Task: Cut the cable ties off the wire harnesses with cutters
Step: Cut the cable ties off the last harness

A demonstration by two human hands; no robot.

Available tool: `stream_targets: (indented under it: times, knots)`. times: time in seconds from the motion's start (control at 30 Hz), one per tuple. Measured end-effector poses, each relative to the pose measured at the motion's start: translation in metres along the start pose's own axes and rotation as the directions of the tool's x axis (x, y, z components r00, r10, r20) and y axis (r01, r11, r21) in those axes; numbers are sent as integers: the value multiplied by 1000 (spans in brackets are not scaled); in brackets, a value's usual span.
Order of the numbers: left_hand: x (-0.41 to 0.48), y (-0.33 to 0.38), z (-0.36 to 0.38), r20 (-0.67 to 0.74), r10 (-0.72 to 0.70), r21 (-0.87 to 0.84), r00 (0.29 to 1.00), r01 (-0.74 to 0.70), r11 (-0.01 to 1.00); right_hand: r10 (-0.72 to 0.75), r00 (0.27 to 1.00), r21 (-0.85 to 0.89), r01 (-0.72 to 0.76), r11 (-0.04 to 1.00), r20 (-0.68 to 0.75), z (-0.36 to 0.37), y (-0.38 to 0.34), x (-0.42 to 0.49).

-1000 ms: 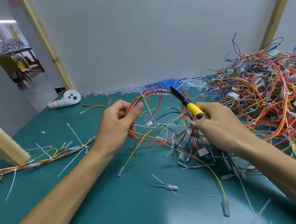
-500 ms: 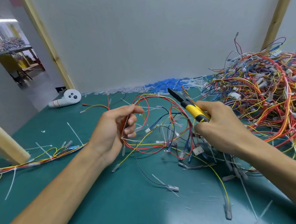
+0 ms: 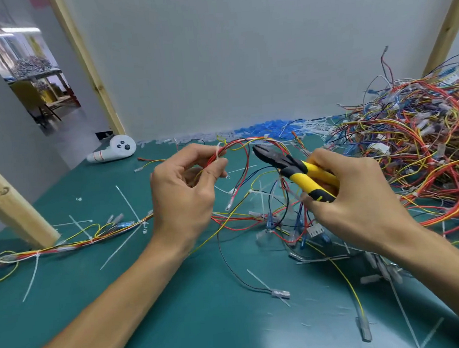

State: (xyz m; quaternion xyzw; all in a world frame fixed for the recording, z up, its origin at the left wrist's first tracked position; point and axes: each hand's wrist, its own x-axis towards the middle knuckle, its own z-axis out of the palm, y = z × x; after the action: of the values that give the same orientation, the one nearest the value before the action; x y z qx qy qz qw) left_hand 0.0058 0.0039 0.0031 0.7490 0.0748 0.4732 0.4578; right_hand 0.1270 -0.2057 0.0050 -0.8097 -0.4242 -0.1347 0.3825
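My left hand [image 3: 183, 192] pinches a wire harness [image 3: 248, 157] of red, yellow and black wires, lifted above the green table. A white cable tie [image 3: 217, 153] wraps the bundle right at my fingertips. My right hand [image 3: 354, 194] grips yellow-and-black cutters [image 3: 294, 170]. Their dark jaws point up and left, a short way right of the tie and apart from it. The rest of the harness hangs down between my hands onto the table.
A big tangled pile of harnesses [image 3: 413, 143] fills the right side. Another harness [image 3: 67, 243] lies at the left beside a wooden post [image 3: 15, 209]. Cut ties [image 3: 126, 203] litter the green table [image 3: 177, 309]. A white controller [image 3: 115, 150] lies by the back wall.
My left hand has shifted its hold along the harness and lifted it, bringing a tied spot to its fingertips. My right hand has tilted the cutters lower, their jaws now nearer the bundle.
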Motion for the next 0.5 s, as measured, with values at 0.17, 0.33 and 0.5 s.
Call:
stream_targets:
  times: [0.17, 0.33, 0.5]
  knots:
    - [-4, 5, 3, -88, 67, 9, 994, -67, 998, -38, 999, 49, 39, 998, -28, -2, -3, -1]
    - [-6, 7, 3, 18, 162, -24, 987, -162, 987, -90, 994, 17, 92, 996, -64, -6, -6, -1]
    - [-5, 5, 2, 46, 199, 14, 979, -200, 980, -155, 987, -26, 154, 988, -50, -8, -8, -2]
